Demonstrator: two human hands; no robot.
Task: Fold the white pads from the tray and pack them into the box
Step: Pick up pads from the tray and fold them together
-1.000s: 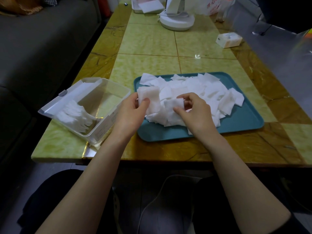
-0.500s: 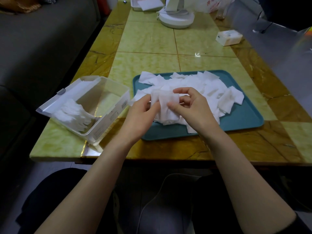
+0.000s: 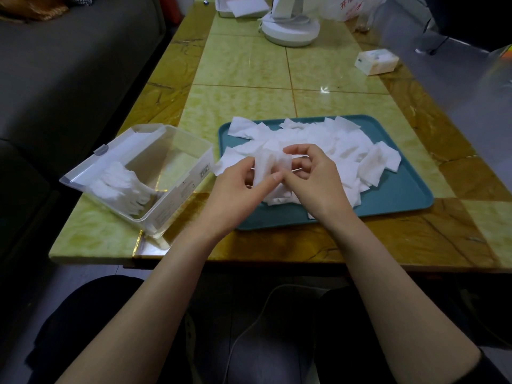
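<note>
A long table (image 3: 249, 65) with a glossy top of pale yellow-green marbled panels inside a brown veined border runs away from the viewer, and a small bright glint (image 3: 324, 90) of light lies near its middle. A dark grey sofa (image 3: 69, 65) stands close along its left side, with some orange-brown cloth (image 3: 30, 8) at its far end, and grey floor (image 3: 457, 87) shows to the right. Toward the table's far end stand a round white base (image 3: 289, 33), a small white packet (image 3: 376, 61) and a plastic bag (image 3: 352, 8) with red print.

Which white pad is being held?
The white pad pinched between left hand and right hand; others lie on the teal rectangular tray or in the clear plastic box.
</note>
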